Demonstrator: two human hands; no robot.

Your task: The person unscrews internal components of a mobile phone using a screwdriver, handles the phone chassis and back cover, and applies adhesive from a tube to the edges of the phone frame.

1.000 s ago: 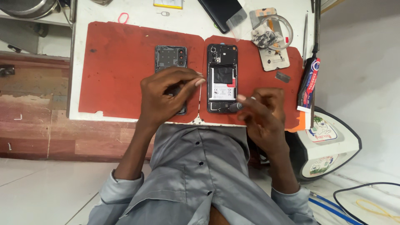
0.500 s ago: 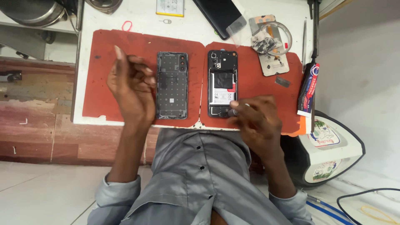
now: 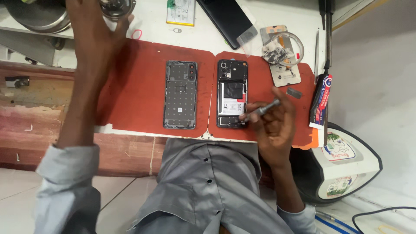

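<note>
An opened phone lies face down on the red work mat, its battery and boards exposed. Its removed back cover lies to its left, inner side up. My right hand grips a metal screwdriver whose tip rests at the phone's lower right edge. My left hand is stretched far up to the back left, past the mat, near a round metal dish; whether it holds anything is hidden.
A dark phone, a spare battery, a tape roll with parts, tweezers and a glue tube lie at the back and right. A round white device stands at the lower right.
My left hand lifted off the back cover and moved up and to the left, beyond the mat. My right hand shifted slightly, keeping the screwdriver at the phone's lower edge.
</note>
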